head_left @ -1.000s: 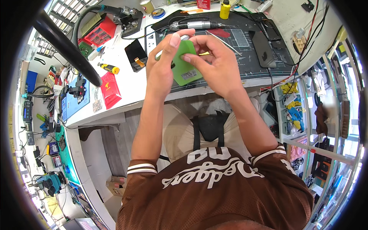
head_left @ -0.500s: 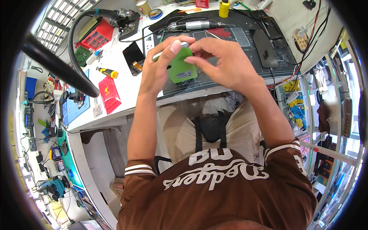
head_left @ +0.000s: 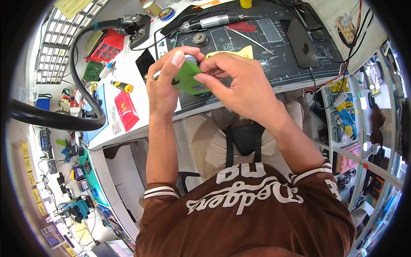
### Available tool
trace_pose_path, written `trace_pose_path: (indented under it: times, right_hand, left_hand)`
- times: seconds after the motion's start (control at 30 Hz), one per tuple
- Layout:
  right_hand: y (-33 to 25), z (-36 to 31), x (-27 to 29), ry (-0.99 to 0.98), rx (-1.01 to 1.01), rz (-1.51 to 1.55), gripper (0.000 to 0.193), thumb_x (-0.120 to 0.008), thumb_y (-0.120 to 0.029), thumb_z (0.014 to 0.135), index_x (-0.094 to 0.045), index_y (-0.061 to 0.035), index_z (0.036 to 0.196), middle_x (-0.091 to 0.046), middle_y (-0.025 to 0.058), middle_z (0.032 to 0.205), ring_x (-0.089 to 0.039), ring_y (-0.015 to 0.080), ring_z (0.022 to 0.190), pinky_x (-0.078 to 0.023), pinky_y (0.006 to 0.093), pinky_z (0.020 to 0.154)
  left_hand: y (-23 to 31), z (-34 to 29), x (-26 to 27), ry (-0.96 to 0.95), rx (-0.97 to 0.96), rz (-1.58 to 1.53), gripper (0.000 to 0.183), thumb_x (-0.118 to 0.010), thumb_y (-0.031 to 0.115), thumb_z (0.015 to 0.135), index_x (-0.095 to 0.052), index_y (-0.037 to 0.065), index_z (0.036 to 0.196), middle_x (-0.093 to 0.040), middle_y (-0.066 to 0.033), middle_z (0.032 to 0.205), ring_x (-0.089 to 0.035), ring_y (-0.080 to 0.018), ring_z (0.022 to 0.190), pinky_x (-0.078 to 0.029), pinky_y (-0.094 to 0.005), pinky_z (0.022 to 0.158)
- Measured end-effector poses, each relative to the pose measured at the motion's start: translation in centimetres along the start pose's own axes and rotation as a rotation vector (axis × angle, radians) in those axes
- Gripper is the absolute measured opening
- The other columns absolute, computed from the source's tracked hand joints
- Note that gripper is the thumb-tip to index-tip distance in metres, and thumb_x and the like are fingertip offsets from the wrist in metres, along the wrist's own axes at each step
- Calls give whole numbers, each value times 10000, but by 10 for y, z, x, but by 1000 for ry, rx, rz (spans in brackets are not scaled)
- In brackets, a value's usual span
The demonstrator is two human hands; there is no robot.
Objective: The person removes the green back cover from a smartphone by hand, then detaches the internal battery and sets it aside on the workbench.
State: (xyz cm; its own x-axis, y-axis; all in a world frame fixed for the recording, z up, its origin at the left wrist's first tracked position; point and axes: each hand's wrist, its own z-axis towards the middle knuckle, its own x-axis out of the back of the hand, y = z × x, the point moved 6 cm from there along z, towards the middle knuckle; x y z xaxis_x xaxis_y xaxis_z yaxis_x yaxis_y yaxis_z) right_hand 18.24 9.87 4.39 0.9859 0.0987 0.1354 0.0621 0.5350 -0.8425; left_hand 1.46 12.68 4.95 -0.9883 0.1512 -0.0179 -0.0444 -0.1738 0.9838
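Observation:
In front of me, above the near edge of the bench, is a phone-sized green panel, tilted, with a dark opening near its left edge. My left hand grips it from the left, thumb up along its top side and fingers curled behind. Closed at the panel's right edge, my right hand has its thumb tip against the green face and its fingers bent behind the edge. Something pale shows at the panel's top between the hands; I cannot make out what. A yellow-green sheet lies on the mat just beyond my right hand.
On the dark work mat lie a rotary handpiece, a thin stick, a round metal part and a dark phone. Left are a red packet and a yellow-black bottle. A thick black arm crosses the left side.
The view has shifted and turned slightly. The green panel is tilted more, with less of its face showing. The yellow-green sheet and round metal part have come into sight behind my hands.

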Motion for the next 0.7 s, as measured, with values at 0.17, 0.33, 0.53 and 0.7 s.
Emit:
trace_pose_path:
  times: [0.17,0.33,0.53,0.7]
  right_hand:
    - [5,-5,-7,48,-108,28,233,-816,-118,891,-696,-3,1055,-722,132,932,-729,254,798,-589,346,741]
    - [13,-8,-18,243,-78,35,251,-821,-111,889,-701,-19,1090,-726,128,972,-732,226,823,-588,335,762]
    - [27,0,-25,187,-156,225,214,-796,-80,920,-704,-20,1104,-748,104,1010,-743,182,868,-599,323,815]
    - [32,-1,-27,109,-247,452,215,-756,-11,956,-683,-9,1158,-673,33,1056,-653,117,999,-573,280,882]
  left_hand:
    - [-3,0,1,8,-4,53,508,-608,449,1011,-759,-14,1152,-747,-142,1065,-694,-204,996,-536,-335,932]
    - [-6,-5,-3,-120,-50,-108,592,-539,471,1042,-648,-22,1350,-686,-148,1227,-655,-204,1131,-509,-344,1003]
    - [-17,-3,1,-164,-85,-279,640,-469,522,1070,-582,-4,1418,-636,-144,1309,-625,-205,1206,-497,-362,1052]
    - [-16,2,-4,-147,-151,-240,621,-480,540,1068,-603,9,1363,-670,-173,1289,-659,-230,1200,-522,-369,1042]
